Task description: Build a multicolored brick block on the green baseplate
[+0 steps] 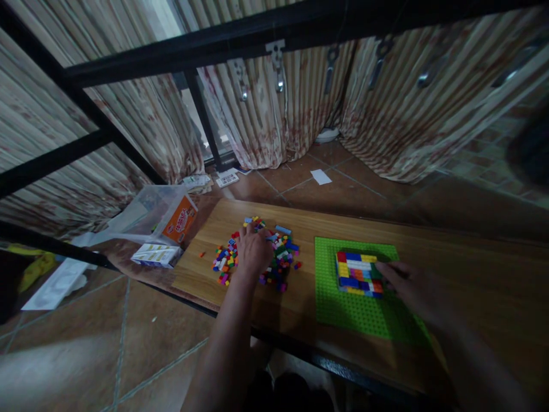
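My left hand (254, 250) reaches down into a loose pile of small coloured toy bricks (281, 252), its fingers somewhat apart and their tips partly hidden among the pieces. To the right, a green studded baseplate (330, 315) lies on the wooden table. On it sits a low rectangular block of toy bricks (358, 274) in red, yellow, blue, white and other colours. My right hand (405, 280) is closed at the block's right edge, fingertips touching it beside a dark green patch. Part of that grip is in shadow.
The narrow wooden table (291, 312) has a dark front edge. Left of it stand a clear plastic bin (150, 209) with an orange label and a small white box (156, 255). A black metal frame (171, 54) crosses above, before striped curtains (266, 120). Paper (321, 177) lies on the tiled floor.
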Available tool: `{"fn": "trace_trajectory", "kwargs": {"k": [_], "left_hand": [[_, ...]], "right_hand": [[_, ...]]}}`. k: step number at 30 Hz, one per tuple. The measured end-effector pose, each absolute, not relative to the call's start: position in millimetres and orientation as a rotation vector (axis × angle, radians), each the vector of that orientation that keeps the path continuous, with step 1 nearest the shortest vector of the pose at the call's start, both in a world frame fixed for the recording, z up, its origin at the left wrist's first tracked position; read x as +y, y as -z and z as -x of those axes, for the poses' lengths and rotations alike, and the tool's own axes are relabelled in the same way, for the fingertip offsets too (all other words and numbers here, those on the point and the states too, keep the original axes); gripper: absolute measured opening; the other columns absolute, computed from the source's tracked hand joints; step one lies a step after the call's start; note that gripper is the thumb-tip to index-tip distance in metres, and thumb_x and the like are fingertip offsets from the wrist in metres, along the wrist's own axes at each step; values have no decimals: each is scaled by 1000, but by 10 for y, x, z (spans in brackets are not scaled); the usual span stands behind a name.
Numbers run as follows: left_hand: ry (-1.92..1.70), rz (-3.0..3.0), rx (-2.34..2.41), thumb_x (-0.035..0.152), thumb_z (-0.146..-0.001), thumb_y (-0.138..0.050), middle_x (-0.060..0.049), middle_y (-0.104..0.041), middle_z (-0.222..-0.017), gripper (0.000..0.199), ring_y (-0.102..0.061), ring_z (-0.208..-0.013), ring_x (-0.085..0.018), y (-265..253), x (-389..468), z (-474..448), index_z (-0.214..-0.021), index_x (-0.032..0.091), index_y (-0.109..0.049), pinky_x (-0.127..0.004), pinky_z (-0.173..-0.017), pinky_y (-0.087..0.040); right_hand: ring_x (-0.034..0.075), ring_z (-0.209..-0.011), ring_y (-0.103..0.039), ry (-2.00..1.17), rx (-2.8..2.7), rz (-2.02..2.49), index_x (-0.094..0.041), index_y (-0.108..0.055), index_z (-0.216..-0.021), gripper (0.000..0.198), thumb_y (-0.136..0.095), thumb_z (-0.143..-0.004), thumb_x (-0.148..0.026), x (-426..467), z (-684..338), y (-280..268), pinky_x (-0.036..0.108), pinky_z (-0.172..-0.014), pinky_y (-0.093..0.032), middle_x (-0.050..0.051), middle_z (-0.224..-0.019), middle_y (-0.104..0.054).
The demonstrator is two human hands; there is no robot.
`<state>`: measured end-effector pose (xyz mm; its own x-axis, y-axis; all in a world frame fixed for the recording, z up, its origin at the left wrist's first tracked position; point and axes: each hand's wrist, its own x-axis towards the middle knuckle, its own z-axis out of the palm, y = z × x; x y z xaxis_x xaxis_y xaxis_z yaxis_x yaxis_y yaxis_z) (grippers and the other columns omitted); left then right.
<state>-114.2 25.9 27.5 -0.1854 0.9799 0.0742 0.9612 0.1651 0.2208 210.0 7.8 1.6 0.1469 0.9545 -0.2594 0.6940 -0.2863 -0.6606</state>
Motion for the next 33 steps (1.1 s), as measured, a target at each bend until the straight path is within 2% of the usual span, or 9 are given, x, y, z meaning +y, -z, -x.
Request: {"fn": "trace_trajectory", "kwargs": {"k": [8,14,22,26,30,33], "left_hand": [[-340,-2015,2269,21,-79,-56,-9,-53,-132,18,-46,-119,-33,-245,254,1143,-91,21,-69,-47,-95,-42],[-377,-2058,2216,26,-79,-59,-7,-54,-134,19,-46,-120,-33,-239,230,1162,-93,24,-71,-49,-96,-42],[-477,-2133,2166,26,-75,-64,-11,-60,-126,15,-49,-117,-37,-166,294,1229,-88,21,-71,-52,-95,-43],[-808,-2196,2033,28,-79,-59,-13,-66,-111,14,-58,-105,-30,-198,367,1278,-84,18,-67,-47,-96,-43],[-1059,-1978,1790,34,-82,-57,-7,-67,-85,19,-62,-77,-19,-291,349,1147,-87,17,-63,-33,-74,-49],[-1158,-1679,1553,36,-80,-63,-3,-67,-80,23,-62,-72,-15,-329,264,897,-92,16,-63,-27,-68,-49]], "right_hand": [[27,-64,-67,-931,-1579,2061,-18,-74,-89,51,-50,-79,-63,66,-2096,-14,38,-60,-47,7,-66,-72],[27,-70,-68,-879,-1603,2046,-19,-74,-88,46,-52,-80,-59,74,-2068,-24,37,-62,-46,8,-73,-74],[23,-68,-67,-858,-1580,1985,-19,-73,-85,37,-54,-84,-51,71,-2022,-18,32,-62,-46,7,-75,-73],[18,-60,-63,-947,-1467,1924,-18,-66,-71,42,-47,-88,-52,90,-2031,10,29,-56,-44,7,-70,-70],[16,-57,-60,-904,-1340,1863,-18,-66,-73,42,-47,-88,-52,101,-2043,23,28,-53,-43,6,-70,-70],[15,-55,-59,-873,-1258,1794,-18,-66,-73,39,-51,-85,-51,98,-2030,-6,27,-54,-43,5,-68,-69]]}}
